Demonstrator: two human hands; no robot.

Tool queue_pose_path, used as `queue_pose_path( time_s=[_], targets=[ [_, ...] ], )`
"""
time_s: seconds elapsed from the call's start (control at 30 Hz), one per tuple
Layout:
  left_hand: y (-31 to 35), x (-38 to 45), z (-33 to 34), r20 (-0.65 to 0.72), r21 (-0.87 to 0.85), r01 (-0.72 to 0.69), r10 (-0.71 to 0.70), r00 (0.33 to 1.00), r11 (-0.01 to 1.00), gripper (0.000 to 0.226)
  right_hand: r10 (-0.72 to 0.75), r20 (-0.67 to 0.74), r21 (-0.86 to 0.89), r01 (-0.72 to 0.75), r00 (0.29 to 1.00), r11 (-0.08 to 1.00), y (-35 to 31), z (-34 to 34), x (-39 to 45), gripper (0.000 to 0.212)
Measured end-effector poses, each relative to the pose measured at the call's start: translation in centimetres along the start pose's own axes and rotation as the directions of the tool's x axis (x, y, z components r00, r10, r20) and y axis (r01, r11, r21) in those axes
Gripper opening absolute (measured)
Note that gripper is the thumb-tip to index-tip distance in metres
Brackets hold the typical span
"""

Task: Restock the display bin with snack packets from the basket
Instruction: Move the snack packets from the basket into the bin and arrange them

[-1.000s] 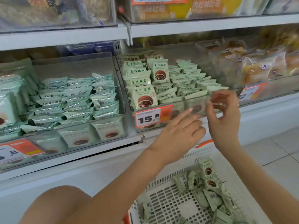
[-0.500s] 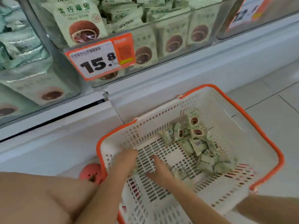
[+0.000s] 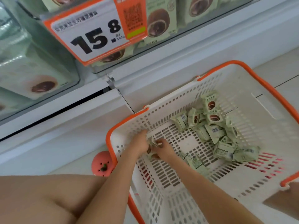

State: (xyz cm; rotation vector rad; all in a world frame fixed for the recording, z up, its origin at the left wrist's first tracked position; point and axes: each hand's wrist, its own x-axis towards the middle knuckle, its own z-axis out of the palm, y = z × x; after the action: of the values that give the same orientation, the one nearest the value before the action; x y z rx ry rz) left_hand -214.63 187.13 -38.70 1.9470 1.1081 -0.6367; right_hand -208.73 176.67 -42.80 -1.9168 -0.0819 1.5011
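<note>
A few small green snack packets [image 3: 151, 143] were gripped between the two hands at the basket floor: the left hand [image 3: 140, 143] was curled over them from the nine o'clock side, and the right hand [image 3: 164, 148] was closed on them from the three o'clock side, fingers bent. How many packets were held could not be told, since they were mostly covered by the hands. The hands were placed in the ten o'clock corner of the white slotted basket [image 3: 169, 178], which was trimmed with an orange rim [image 3: 267, 88]. A loose heap of packets [image 3: 215, 125] was seen toward the two o'clock part of the basket floor, well apart from the hands, and two more packets [image 3: 193, 160] lay just beside the right forearm at four o'clock. The clear display bin [image 3: 186, 33] was located at twelve o'clock above the basket, on a white shelf, with packets stacked behind its front wall. An orange-framed price tag [image 3: 95, 31] marked 15.8 was fixed to the bin's front. A second bin [image 3: 32, 65] of paler packets was seen at ten o'clock. A round pink object [image 3: 102, 164] lay on the floor at nine o'clock, touching the basket's outer wall. A bare knee [image 3: 48, 196] filled the seven o'clock corner.
</note>
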Motion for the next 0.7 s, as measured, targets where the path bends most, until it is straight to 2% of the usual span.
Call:
queue_pose_path(
  time_s=[0.1,0.2,0.27,0.37,0.43,0.57,0.7],
  targets=[
    [1.5,-0.4,-0.5,0.074,0.073,-0.092,0.086,0.993,0.993,0.068,-0.018,0.064,0.109,0.011,0.998,0.994,-0.3,-3.8,-1.9,0.033],
    [3.4,-1.4,-0.4,0.144,0.148,-0.199,0.178,0.973,0.969,0.073,-0.062,0.057,0.200,0.050,0.996,0.979,-0.9,-6.7,-4.4,0.028],
    [4.6,-2.5,-0.5,0.140,0.197,-0.267,0.243,0.960,0.943,0.082,-0.085,0.038,0.226,0.075,0.996,0.971,-1.4,-8.0,-5.8,0.034],
    [6.7,-5.0,-1.6,0.114,0.238,-0.352,0.333,0.936,0.905,0.107,-0.160,0.011,0.244,0.153,0.987,0.958,-2.2,-9.5,-8.0,0.040],
    [8.0,-7.1,-2.7,0.093,0.263,-0.421,0.412,0.906,0.868,0.114,-0.197,-0.021,0.242,0.197,0.980,0.950,-3.0,-10.3,-9.8,0.042],
    [9.9,-11.6,-5.5,0.036,0.335,-0.538,0.560,0.827,0.773,0.086,-0.330,-0.050,0.239,0.332,0.943,0.912,-4.4,-11.5,-14.0,0.032],
    [12.1,-16.4,-9.3,-0.080,0.544,-0.560,0.703,0.707,0.625,0.064,-0.461,-0.034,0.267,0.453,0.887,0.851,-7.0,-12.5,-18.1,0.038]
  ],
)
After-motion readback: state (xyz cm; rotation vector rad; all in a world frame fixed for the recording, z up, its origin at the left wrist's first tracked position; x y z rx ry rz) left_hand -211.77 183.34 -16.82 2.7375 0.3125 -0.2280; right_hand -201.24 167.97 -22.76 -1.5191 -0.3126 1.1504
